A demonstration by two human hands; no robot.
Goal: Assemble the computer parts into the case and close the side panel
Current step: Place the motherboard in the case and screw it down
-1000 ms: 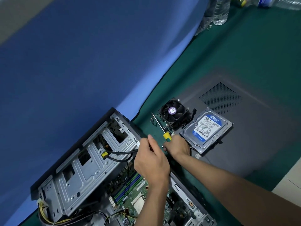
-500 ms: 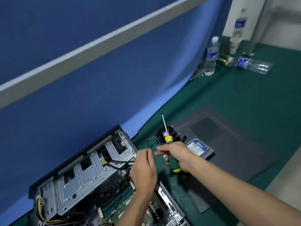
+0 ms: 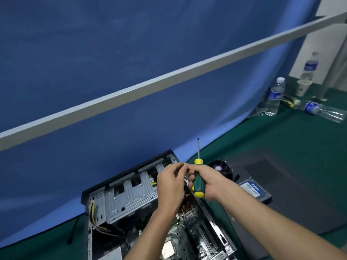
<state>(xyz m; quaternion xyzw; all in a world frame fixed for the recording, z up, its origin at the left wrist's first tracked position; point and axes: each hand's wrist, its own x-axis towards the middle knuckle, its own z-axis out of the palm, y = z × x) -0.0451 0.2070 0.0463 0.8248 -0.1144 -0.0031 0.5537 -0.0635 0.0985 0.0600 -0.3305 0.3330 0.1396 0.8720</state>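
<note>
The right hand (image 3: 208, 182) is gripping the green and yellow handle of a screwdriver (image 3: 198, 182), fingers curled round it, with the metal shaft pointing upward. The left hand (image 3: 170, 184) is hovering just beside it above the case, its fingers bent and its fingertips meeting those of the right hand near the top of the handle; whether it is pinching anything small cannot be told.

Below the hands the open computer case (image 3: 131, 194) is lying on its side on the green mat (image 3: 281, 139). Inside it a silver drive cage (image 3: 129, 197) is sitting at the far end, yellow cables (image 3: 93, 212) are trailing at the left wall, and the motherboard (image 3: 180, 228) is lying along the bottom with a finned heatsink (image 3: 189, 215) showing on it.

To the right of the case, the cooler fan (image 3: 220, 168) is resting on the mat, partly hidden by the right hand. The hard drive (image 3: 253, 190), with its blue label up, is lying on the grey side panel (image 3: 300, 184), which is lying flat on the mat.

Farther back, two upright water bottles (image 3: 274, 96), a paper cup (image 3: 303, 88) and a bottle on its side (image 3: 323, 110) are standing or lying near the blue partition (image 3: 131, 44).
</note>
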